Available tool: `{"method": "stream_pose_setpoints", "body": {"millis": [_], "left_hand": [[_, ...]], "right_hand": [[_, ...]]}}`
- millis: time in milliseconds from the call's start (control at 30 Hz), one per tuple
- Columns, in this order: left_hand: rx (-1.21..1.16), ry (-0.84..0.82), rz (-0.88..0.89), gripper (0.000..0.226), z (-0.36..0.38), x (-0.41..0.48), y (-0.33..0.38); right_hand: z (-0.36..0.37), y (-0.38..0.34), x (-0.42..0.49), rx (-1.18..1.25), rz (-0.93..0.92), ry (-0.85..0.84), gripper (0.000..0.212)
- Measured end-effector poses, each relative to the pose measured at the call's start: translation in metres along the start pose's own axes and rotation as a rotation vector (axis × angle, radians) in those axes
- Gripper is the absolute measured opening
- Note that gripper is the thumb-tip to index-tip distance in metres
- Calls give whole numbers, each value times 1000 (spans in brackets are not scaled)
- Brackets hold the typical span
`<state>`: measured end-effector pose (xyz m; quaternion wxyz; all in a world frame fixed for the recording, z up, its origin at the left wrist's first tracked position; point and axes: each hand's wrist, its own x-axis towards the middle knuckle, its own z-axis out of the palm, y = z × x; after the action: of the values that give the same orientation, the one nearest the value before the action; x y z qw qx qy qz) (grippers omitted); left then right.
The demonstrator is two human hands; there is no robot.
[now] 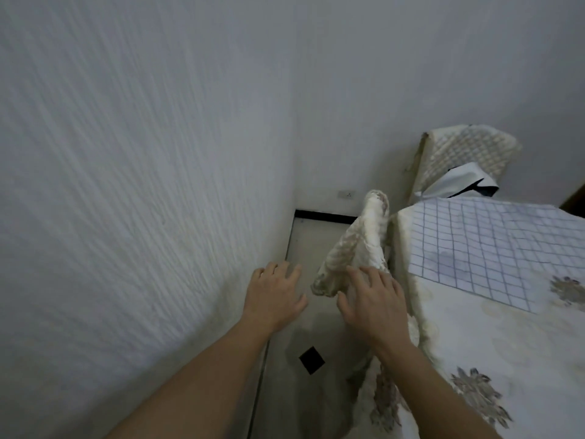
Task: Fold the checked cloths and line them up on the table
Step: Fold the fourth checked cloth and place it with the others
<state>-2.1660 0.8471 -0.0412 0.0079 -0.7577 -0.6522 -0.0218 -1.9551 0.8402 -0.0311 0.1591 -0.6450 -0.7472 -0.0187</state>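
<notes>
The person reaches both bare arms forward into the narrow gap between a white textured wall [142, 185] and the worktop [449, 327]. The left hand [273, 296] hangs over the floor [304, 242] with its fingers [278, 269] spread and released, holding nothing. The right hand [372, 301] is just beside it, close to the worktop's edge. Its fingers [356, 274] are also splayed and fairly straight, lying against the lower end of a cream quilted cover [354, 245] that rises bunched and tilted beside the worktop's corner. They are not curled round it. Whether they press it or only overlap it cannot be told.

The checked cloth [493, 248], white with thin dark grid lines, lies spread flat and unfolded on the far left part of the worktop, reaching its left edge. It rests on a pale floral tablecloth [474, 391] that drapes down the worktop's side. Neither hand touches the cloth.

Beyond the worktop stands a chair [468, 153] with a similar quilted back, and a white and black cloth [459, 183] lies crumpled on it. On the floor below the arms is a small black square [311, 359]. A wall socket [346, 194] sits above the black skirting [323, 214] in the corner.
</notes>
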Motion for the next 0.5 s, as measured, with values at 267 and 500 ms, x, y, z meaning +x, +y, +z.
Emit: {"method": "stream_pose_setpoints", "body": {"millis": [267, 500], "left_hand": [[-35, 24, 41, 67, 7, 101, -8], [-50, 113, 122, 68, 16, 235, -12]], "right_hand": [[23, 5, 93, -16, 50, -8, 52], [63, 44, 207, -12, 76, -17, 57]]}}
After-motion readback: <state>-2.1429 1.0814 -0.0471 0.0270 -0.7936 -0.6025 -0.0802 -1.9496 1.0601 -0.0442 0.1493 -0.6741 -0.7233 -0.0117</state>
